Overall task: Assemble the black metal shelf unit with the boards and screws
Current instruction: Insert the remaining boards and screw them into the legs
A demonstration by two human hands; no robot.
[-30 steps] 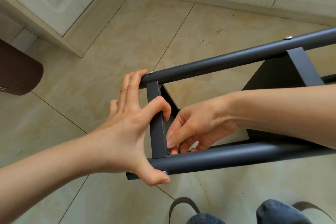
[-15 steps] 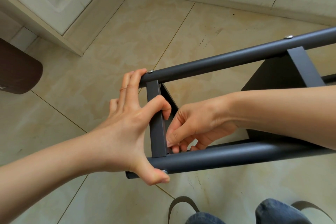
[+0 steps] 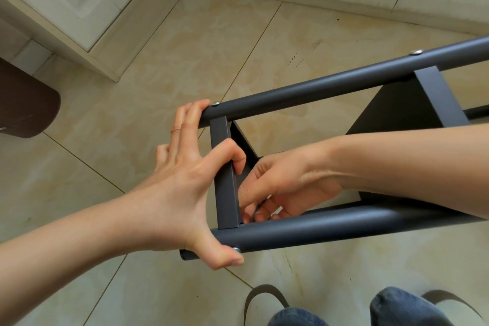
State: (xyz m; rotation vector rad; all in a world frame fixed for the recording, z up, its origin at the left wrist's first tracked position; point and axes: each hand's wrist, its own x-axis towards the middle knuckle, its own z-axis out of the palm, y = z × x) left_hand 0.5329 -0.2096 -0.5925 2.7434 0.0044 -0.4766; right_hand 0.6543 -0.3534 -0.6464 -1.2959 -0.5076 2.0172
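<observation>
The left hand [image 3: 182, 188] is spread wide across the end of the black shelf frame [image 3: 330, 90], which lies on its side over the tiled floor [image 3: 185, 61]: fingertips on the far tube [image 3: 291, 96], index hooked round the flat crossbar [image 3: 226, 180], thumb pressed on the near tube [image 3: 330, 227] beside a screw head [image 3: 236, 249]. The right hand [image 3: 280, 188] reaches inside the frame, fingers curled and seemingly pinching something small and dark at the crossbar's lower joint, too hidden to name. No writing is legible.

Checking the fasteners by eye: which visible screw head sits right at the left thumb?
The screw head on the near tube, touching the left hand's thumb tip. The other two sit on the far tube.
</observation>
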